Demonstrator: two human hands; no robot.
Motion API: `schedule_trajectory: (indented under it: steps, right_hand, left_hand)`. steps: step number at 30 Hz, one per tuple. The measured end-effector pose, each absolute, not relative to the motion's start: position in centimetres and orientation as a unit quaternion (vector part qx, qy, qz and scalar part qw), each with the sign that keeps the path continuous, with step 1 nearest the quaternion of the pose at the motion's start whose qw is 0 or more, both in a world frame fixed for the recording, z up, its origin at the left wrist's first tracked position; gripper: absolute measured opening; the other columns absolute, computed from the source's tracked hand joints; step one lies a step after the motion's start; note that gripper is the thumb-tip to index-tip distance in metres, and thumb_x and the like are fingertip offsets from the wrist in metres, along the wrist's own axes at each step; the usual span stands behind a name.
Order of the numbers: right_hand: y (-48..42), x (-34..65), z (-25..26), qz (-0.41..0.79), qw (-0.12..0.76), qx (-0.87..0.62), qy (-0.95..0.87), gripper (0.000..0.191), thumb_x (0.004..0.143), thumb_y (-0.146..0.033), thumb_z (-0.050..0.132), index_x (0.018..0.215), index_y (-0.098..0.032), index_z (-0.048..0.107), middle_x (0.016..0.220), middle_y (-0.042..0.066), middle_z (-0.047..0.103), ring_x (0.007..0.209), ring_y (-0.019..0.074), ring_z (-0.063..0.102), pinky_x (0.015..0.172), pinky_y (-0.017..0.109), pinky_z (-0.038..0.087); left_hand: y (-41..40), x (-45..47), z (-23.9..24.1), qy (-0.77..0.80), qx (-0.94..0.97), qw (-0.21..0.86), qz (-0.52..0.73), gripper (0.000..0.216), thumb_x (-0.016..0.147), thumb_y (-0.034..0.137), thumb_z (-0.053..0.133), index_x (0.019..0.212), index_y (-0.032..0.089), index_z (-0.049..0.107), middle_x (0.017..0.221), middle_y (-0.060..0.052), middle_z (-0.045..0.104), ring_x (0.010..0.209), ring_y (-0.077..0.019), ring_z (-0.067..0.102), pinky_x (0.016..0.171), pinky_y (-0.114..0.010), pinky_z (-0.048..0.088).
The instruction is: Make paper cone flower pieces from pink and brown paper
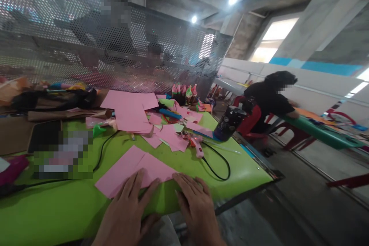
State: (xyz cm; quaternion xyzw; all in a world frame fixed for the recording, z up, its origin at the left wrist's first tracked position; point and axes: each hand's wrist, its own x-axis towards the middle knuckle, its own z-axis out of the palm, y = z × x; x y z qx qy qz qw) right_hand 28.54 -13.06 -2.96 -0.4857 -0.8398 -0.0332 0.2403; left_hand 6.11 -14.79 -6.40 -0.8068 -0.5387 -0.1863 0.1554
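Note:
A pink sheet of paper with a crease or overlapping edge near its middle lies on the green tabletop in front of me. My left hand rests on its lower part, palm down and fingers spread. At the sheet's right corner, the fingertips of my right hand touch the paper, its fingers stretched out flat. Beyond the sheet, a pink glue gun with a black cord lies on the table. More pink paper is heaped behind it, some pieces cut or torn.
A dark tumbler stands near the right edge. Blue-handled scissors or a cutter lie among scraps. Small cone-shaped crafts stand by the perforated metal screen. A blurred-out phone-like object lies left. A seated person works at another table.

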Motion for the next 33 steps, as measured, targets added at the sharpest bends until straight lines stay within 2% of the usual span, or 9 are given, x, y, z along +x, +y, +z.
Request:
schedule_trajectory:
  steps: [4,7,11,14,21,26,29,31,33]
  right_hand:
    - [-12.9,28.7,-3.0,-0.060,0.248,-0.487,-0.835,0.042,0.094,-0.017,0.048,0.135,-0.025,0.050,0.127,0.004,0.066,0.118,0.0213,0.061,0.100,0.041,0.038]
    - [-12.7,28.7,-3.1,-0.076,0.249,-0.482,-0.837,0.041,0.094,-0.016,0.047,0.134,-0.024,0.052,0.124,0.005,0.068,0.114,0.0216,0.063,0.098,0.041,0.039]
    - [-12.5,28.9,-3.2,-0.089,0.246,-0.470,-0.843,0.040,0.094,-0.017,0.049,0.134,-0.023,0.051,0.124,0.004,0.068,0.113,0.0216,0.063,0.095,0.040,0.040]
    - [-12.5,28.9,-3.2,-0.091,0.248,-0.465,-0.845,0.041,0.094,-0.017,0.048,0.134,-0.023,0.050,0.125,0.004,0.067,0.115,0.0214,0.062,0.095,0.039,0.038]
    - [-12.2,28.9,-3.5,-0.135,0.267,-0.447,-0.843,0.037,0.095,-0.018,0.047,0.131,-0.020,0.052,0.120,0.006,0.069,0.108,0.0228,0.063,0.093,0.039,0.036]
    - [-13.1,29.0,-3.9,-0.146,0.284,-0.398,-0.860,0.037,0.091,-0.018,0.052,0.128,-0.020,0.055,0.107,0.006,0.071,0.096,0.0216,0.064,0.085,0.035,0.040]
    - [-13.7,28.7,-3.8,-0.141,0.274,-0.376,-0.874,0.040,0.086,-0.024,0.062,0.126,-0.022,0.059,0.098,0.005,0.070,0.088,0.0212,0.063,0.080,0.033,0.043]
    - [-13.8,28.4,-3.6,-0.131,0.251,-0.367,-0.886,0.048,0.081,-0.031,0.068,0.127,-0.024,0.059,0.105,0.006,0.069,0.092,0.0232,0.062,0.081,0.034,0.045]
    - [-13.6,28.3,-3.2,-0.122,0.221,-0.354,-0.901,0.057,0.078,-0.032,0.069,0.133,-0.024,0.055,0.124,0.007,0.065,0.106,0.0262,0.059,0.088,0.037,0.045]
  left_hand:
    - [-14.9,5.1,-6.2,-0.493,-0.822,0.203,-0.199,0.072,0.084,0.053,0.056,0.148,0.030,0.033,0.147,-0.012,0.047,0.128,-0.0313,0.049,0.097,-0.041,0.043]
    - [-15.0,4.2,-6.1,-0.482,-0.821,0.226,-0.206,0.069,0.086,0.056,0.051,0.148,0.030,0.034,0.147,-0.010,0.049,0.129,-0.0304,0.048,0.101,-0.043,0.037]
    - [-15.8,2.6,-5.6,-0.479,-0.820,0.236,-0.207,0.069,0.087,0.054,0.049,0.148,0.023,0.035,0.145,-0.007,0.052,0.129,-0.0285,0.048,0.106,-0.042,0.028]
    - [-16.8,1.1,-4.8,-0.477,-0.820,0.239,-0.208,0.070,0.089,0.050,0.047,0.150,0.018,0.030,0.141,-0.006,0.056,0.126,-0.0248,0.052,0.105,-0.040,0.027]
    - [-18.4,-1.2,-4.4,-0.503,-0.793,0.263,-0.221,0.071,0.092,0.042,0.041,0.154,0.022,0.011,0.131,-0.003,0.064,0.113,-0.0227,0.062,0.099,-0.041,0.028]
    - [-18.4,-1.5,-5.3,-0.539,-0.771,0.262,-0.216,0.077,0.087,0.042,0.051,0.153,0.019,0.019,0.137,-0.005,0.059,0.118,-0.0265,0.058,0.100,-0.043,0.028]
    - [-18.3,-1.0,-5.5,-0.543,-0.767,0.262,-0.219,0.070,0.086,0.042,0.052,0.148,0.018,0.032,0.139,-0.006,0.057,0.121,-0.0270,0.055,0.102,-0.044,0.027]
    - [-18.1,-0.6,-5.4,-0.535,-0.774,0.259,-0.216,0.062,0.087,0.041,0.052,0.144,0.020,0.041,0.141,-0.004,0.056,0.125,-0.0261,0.053,0.105,-0.044,0.024]
    - [-17.8,-0.2,-5.4,-0.527,-0.781,0.256,-0.217,0.058,0.087,0.039,0.051,0.142,0.021,0.044,0.142,-0.002,0.055,0.127,-0.0242,0.051,0.107,-0.042,0.023]
